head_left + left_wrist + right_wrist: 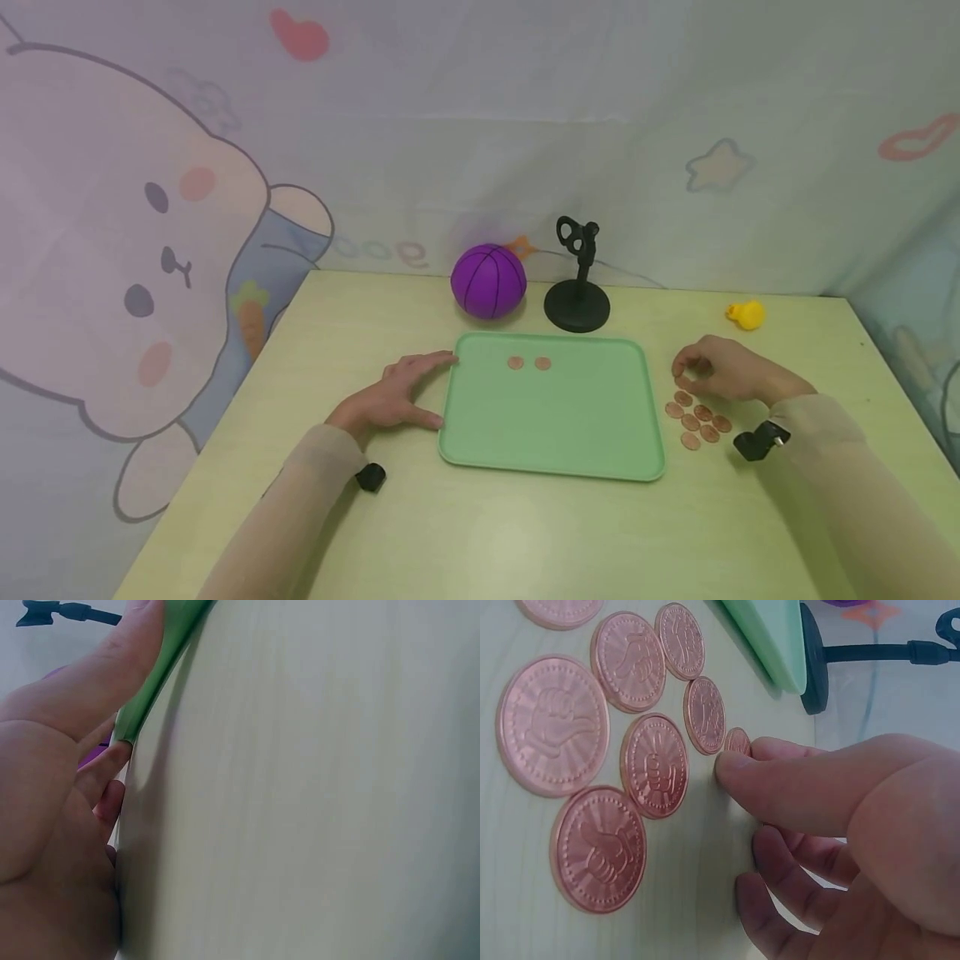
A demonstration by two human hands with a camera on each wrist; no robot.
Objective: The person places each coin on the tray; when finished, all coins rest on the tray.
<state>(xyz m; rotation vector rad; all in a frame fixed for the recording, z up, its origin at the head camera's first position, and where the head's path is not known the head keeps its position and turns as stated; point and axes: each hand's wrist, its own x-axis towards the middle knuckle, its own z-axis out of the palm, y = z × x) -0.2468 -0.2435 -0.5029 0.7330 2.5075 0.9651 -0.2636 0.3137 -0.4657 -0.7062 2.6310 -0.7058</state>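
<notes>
My left hand (390,398) spreads its thumb and fingers along the left rim of a light green tray (555,425); the left wrist view shows thumb and a fingertip at the tray's edge (154,682). Two copper coins (515,363) lie on the tray near its far side. Right of the tray, my right hand (727,368) pinches a copper coin (737,740) between thumb and index finger, low over the table, its other fingers loosely curled. Several more copper coins (690,422) lie flat and close together just nearer than this hand, stamped with hand-sign designs.
Behind the tray stand a purple ball (488,282) and a black stand with a round base (577,306). A small yellow object (747,315) lies at the table's back right. A printed curtain (525,125) hangs behind the table (487,533).
</notes>
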